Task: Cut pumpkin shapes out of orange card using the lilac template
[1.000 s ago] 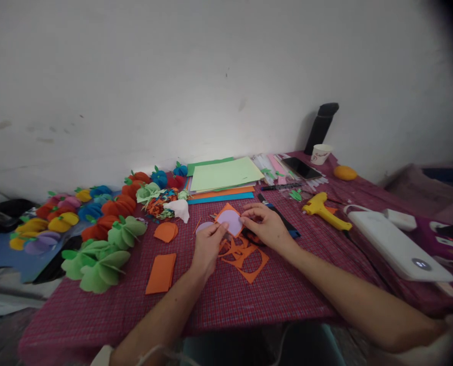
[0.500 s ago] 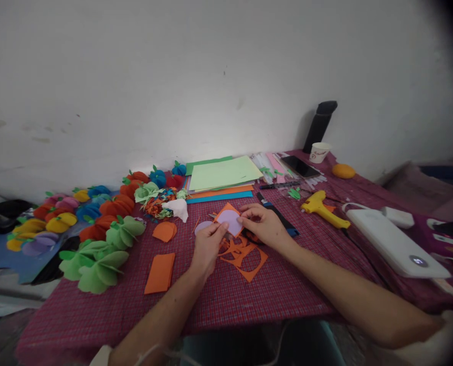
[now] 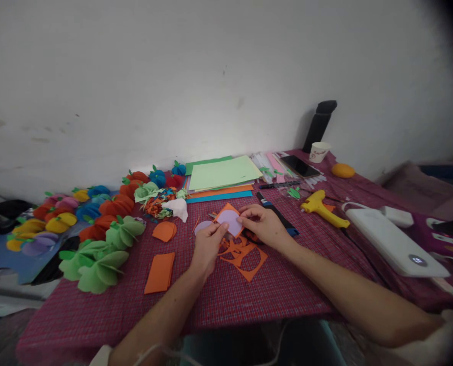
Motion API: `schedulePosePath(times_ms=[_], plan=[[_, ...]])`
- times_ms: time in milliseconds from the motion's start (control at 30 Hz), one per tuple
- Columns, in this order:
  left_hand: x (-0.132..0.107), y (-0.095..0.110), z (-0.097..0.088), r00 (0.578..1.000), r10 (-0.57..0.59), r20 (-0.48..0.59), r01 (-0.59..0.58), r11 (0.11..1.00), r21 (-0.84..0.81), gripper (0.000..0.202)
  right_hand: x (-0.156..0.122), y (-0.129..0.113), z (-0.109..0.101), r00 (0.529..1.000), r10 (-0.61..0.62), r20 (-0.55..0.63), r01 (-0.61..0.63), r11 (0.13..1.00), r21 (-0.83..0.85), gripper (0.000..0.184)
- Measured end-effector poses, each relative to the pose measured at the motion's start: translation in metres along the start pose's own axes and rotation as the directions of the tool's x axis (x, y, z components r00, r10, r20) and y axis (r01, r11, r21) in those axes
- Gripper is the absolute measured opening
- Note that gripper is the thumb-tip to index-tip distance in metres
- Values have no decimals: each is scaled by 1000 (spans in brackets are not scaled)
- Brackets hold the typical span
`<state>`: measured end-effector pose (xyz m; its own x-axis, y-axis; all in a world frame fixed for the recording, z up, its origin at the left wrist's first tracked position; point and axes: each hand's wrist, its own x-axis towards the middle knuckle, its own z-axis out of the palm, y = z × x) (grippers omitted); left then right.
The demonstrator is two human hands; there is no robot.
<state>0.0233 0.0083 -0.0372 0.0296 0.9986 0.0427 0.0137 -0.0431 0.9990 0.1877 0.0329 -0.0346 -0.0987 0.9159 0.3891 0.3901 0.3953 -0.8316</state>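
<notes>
My left hand (image 3: 208,246) and my right hand (image 3: 263,223) both pinch a small orange paper square (image 3: 228,209) with a pale lilac disc (image 3: 230,220) lying on it, held just above the chequered red tablecloth (image 3: 249,295). The left fingers grip its lower left edge, the right fingers its right edge. Beneath my hands lie orange offcuts (image 3: 247,256) with round holes cut out. A second lilac disc (image 3: 202,226) lies flat beside my left hand. A folded orange sheet (image 3: 159,272) and a stack of orange discs (image 3: 164,231) lie to the left.
Paper pumpkins in green (image 3: 96,262), orange, yellow and blue crowd the left side. Coloured paper sheets (image 3: 222,175) are stacked at the back. A yellow glue gun (image 3: 321,207), a white power bank (image 3: 396,246), a phone (image 3: 300,165), a paper cup (image 3: 320,151) and a black bottle (image 3: 321,124) stand at the right.
</notes>
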Motion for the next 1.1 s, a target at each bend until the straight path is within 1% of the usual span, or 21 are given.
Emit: schedulePosePath(times_ms=[333,433,500,567,633,700,767,833,967,1100], plan=[[0,0,0,1000,1,-8,-1,1000,2,33,0,-1,0,1000,-6,1,6,1000,-2,11],[0,1,0,1000,-7,-13,7,1000,0,32,0,0,1,999,29,25,-30,999,13,12],[-1,2,1,1000,-15,-9,15,1000,-12,32,0,0,3,996,79,37,-81,995,66,13],[-1,2,1,1000,-18,0,18,1000,-18,33,0,-1,5,991,128,26,-130,973,189,17],[-1,2,1,1000,-15,10,15,1000,-9,34,0,-5,6,983,184,23,-181,918,352,27],[-2,2,1,1000,-12,21,12,1000,3,34,0,-10,6,966,246,77,-253,846,469,36],[-3,2,2,999,-24,35,24,1000,4,35,0,-15,4,947,282,154,-321,803,502,39],[-3,1,3,998,-38,45,37,999,4,35,-1,-17,3,937,286,202,-350,792,500,39],[-3,-3,4,997,-43,64,42,999,17,33,-2,-15,4,934,271,231,-354,774,525,40],[-2,-6,4,993,-80,84,79,997,9,32,-2,-10,6,935,262,239,-352,771,530,41]])
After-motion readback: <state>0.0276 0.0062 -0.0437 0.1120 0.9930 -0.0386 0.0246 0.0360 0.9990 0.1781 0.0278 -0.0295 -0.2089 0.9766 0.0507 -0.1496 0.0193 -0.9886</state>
